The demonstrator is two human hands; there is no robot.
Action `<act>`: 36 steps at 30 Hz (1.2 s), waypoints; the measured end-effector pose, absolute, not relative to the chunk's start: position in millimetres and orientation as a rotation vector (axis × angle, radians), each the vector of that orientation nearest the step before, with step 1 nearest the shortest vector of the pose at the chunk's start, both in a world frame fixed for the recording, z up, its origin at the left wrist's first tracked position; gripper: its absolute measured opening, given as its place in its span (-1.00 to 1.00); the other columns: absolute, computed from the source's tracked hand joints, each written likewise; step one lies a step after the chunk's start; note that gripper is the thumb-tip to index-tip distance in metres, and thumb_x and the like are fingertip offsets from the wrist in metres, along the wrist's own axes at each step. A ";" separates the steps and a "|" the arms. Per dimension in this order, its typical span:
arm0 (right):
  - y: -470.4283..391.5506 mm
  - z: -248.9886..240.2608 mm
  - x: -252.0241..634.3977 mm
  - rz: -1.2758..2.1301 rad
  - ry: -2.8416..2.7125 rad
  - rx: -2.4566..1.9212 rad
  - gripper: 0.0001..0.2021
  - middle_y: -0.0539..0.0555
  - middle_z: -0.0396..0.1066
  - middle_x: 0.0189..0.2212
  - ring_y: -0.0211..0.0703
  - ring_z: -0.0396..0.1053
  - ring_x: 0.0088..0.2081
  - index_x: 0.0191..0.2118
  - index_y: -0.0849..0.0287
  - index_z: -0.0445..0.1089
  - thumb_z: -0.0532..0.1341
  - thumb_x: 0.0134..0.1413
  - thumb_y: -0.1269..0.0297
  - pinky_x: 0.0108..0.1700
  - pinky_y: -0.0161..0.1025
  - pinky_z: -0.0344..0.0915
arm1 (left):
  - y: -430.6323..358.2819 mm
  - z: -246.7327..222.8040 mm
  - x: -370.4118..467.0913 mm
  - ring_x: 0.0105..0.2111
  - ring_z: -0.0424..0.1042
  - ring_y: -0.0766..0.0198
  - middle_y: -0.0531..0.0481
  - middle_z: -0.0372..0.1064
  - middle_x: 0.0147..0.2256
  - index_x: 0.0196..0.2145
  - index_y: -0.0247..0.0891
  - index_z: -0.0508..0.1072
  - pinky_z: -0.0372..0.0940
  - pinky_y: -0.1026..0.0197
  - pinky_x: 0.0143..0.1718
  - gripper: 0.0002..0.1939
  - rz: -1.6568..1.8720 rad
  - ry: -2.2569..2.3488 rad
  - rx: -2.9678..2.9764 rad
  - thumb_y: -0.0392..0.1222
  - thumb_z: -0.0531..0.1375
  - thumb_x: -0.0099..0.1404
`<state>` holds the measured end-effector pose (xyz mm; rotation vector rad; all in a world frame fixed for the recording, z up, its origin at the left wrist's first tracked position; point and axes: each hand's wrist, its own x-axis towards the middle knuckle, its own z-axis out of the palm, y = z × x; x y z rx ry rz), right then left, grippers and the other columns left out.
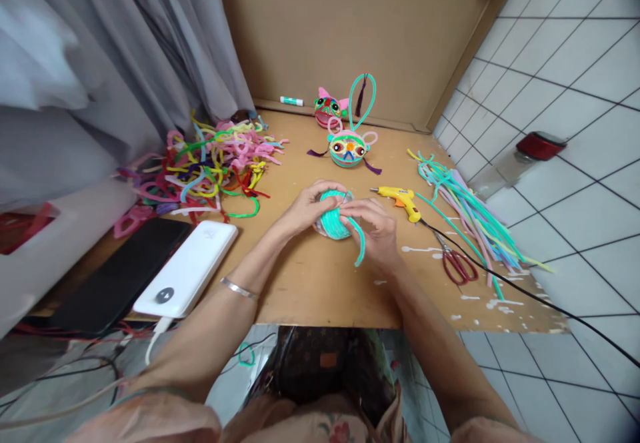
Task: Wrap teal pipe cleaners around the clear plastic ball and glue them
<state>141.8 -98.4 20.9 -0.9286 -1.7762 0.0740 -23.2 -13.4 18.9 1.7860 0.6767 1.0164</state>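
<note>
Near the table's front, a rounded form wrapped in turquoise pipe cleaner (pixel 334 222) is held between my hands. My left hand (pixel 315 204) is closed around its left and upper side, the thumb pressing on the wound strands. My right hand (pixel 376 228) pinches the pipe cleaner at the form's right side, and a loose turquoise end (pixel 360 246) hangs down from there. What the form is made of underneath is mostly hidden. A yellow glue gun (pixel 403 202) lies just right of my right hand, its tip pointing left.
Red-handled scissors (pixel 457 264) and a bundle of straight pipe cleaners (pixel 475 213) lie right, beside a black cord. Tangled pipe cleaners (pixel 215 163), a white power bank (pixel 187 266) and a black phone (pixel 125 273) lie left. Two decorated animal heads stand behind, the nearer one (pixel 347 153) with purple tassels.
</note>
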 end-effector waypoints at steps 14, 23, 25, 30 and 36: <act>-99.7 21.6 143.6 0.230 -1.715 -1.003 -0.80 0.05 0.47 -0.24 -0.16 0.47 -0.19 -0.34 0.06 0.54 0.23 0.24 0.14 -0.08 -0.12 0.47 | -10.4 17.1 -24.1 0.02 0.42 0.11 -0.10 0.46 -0.02 -0.12 -0.24 0.54 0.31 0.05 0.10 -0.65 0.983 0.665 1.801 -0.08 0.17 0.18; -98.0 20.8 144.4 0.204 -1.723 -0.981 -0.91 0.04 0.45 -0.25 -0.16 0.47 -0.18 -0.33 0.03 0.54 0.30 0.16 0.20 -0.09 -0.12 0.47 | -11.3 17.2 -24.4 0.03 0.42 0.12 -0.11 0.44 -0.01 -0.12 -0.23 0.54 0.31 0.02 0.13 -0.67 0.984 0.656 1.799 -0.10 0.17 0.19; -97.8 20.3 144.1 0.197 -1.721 -0.971 -0.94 0.03 0.44 -0.25 -0.17 0.47 -0.18 -0.32 0.03 0.55 0.32 0.15 0.24 -0.10 -0.13 0.47 | -12.2 18.5 -24.6 0.04 0.42 0.11 -0.12 0.44 -0.01 -0.13 -0.25 0.54 0.31 0.00 0.14 -0.67 0.981 0.657 1.795 -0.10 0.17 0.18; -97.6 19.5 143.8 0.152 -1.717 -1.005 -0.92 0.04 0.45 -0.25 -0.16 0.47 -0.21 -0.30 0.04 0.56 0.31 0.16 0.23 -0.13 -0.12 0.48 | -15.2 23.0 -25.4 0.01 0.42 0.09 -0.12 0.44 -0.01 -0.14 -0.25 0.53 0.36 0.00 0.09 -0.67 0.964 0.664 1.779 -0.11 0.17 0.16; -96.4 16.3 144.1 0.087 -1.759 -0.995 -0.89 0.06 0.45 -0.24 -0.15 0.46 -0.21 -0.26 0.02 0.58 0.27 0.19 0.24 -0.13 -0.13 0.47 | -13.7 21.6 -24.9 0.03 0.41 0.10 -0.11 0.44 -0.02 -0.14 -0.25 0.54 0.29 0.01 0.16 -0.68 0.966 0.651 1.812 -0.09 0.17 0.18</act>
